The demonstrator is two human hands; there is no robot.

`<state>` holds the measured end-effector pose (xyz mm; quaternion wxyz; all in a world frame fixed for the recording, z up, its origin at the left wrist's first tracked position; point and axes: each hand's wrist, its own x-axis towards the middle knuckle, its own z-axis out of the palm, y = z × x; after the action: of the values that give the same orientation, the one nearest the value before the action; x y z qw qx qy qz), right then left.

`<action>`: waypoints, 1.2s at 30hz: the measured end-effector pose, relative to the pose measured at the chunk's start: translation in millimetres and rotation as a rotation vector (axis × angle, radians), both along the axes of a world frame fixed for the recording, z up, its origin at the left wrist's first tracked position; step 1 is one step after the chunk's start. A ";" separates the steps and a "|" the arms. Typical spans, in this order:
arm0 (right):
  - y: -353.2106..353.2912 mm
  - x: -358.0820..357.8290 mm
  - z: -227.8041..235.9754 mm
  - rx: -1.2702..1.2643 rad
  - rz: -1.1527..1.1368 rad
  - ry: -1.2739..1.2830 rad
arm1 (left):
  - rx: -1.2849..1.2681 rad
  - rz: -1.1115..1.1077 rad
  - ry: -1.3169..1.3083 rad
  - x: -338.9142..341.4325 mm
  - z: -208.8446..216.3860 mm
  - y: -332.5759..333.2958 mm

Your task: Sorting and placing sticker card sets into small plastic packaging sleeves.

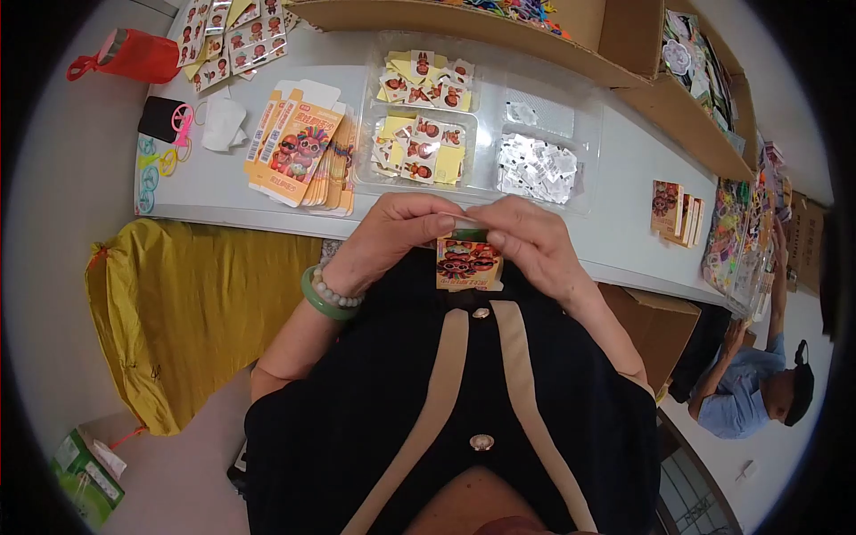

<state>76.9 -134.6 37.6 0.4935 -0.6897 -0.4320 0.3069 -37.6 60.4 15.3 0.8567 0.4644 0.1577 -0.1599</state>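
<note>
Both hands are together at the table's near edge, over a small orange-yellow printed card box [468, 262]. My left hand [399, 229] pinches the upper left of the box, fingers closed at its pale flap. From the other side, my right hand [532, 241] grips the flap and upper right corner. A dark green item [470, 235] shows at the box's mouth; its kind is hard to make out. Beyond my left hand lies a stack of flattened card boxes [299, 156] with the same print. Ahead is a clear plastic tray [364, 134] with several compartments.
The tray holds cut sticker sheets [423, 147] and small silvery packets [538, 168]. Finished-looking boxes [678, 212] stand at right, near a bin of colourful trinkets [736, 232]. Cardboard cartons [615, 67] line the back. A red cup [134, 55] lies far left. A co-worker [744, 388] is at right.
</note>
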 end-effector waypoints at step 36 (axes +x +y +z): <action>-1.1 -8.2 9.2 -0.160 0.040 -0.047 | 0.588 -0.057 -0.404 -23.0 -4.7 -5.1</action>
<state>68.7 -135.7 46.7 0.4203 -0.7252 -0.4312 0.3340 -60.6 55.3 10.6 0.6955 0.7175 0.0111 -0.0365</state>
